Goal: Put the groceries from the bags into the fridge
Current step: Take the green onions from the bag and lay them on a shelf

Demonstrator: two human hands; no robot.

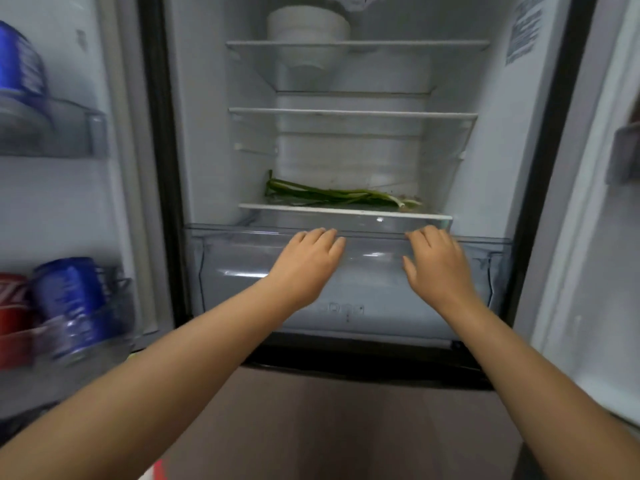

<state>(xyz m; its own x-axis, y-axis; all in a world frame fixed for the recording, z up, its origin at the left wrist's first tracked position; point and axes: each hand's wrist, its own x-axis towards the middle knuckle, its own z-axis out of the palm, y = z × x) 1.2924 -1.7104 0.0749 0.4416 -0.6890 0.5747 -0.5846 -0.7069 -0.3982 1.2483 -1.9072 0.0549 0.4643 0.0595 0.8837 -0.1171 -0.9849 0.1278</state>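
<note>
The fridge stands open in front of me. A clear plastic crisper drawer (242,265) sits at the bottom of the fridge compartment. My left hand (308,261) and my right hand (436,261) both rest on the drawer's front top edge, fingers curled over the rim. A bunch of green onions (332,195) lies on the lowest glass shelf (346,211) just above the drawer. No grocery bags are in view.
White bowls (308,27) are stacked on the top shelf (356,46); the middle shelf (353,114) holds nothing. The left door bins hold blue cans (69,296) and a red can (12,306). The right door (588,237) is swung open.
</note>
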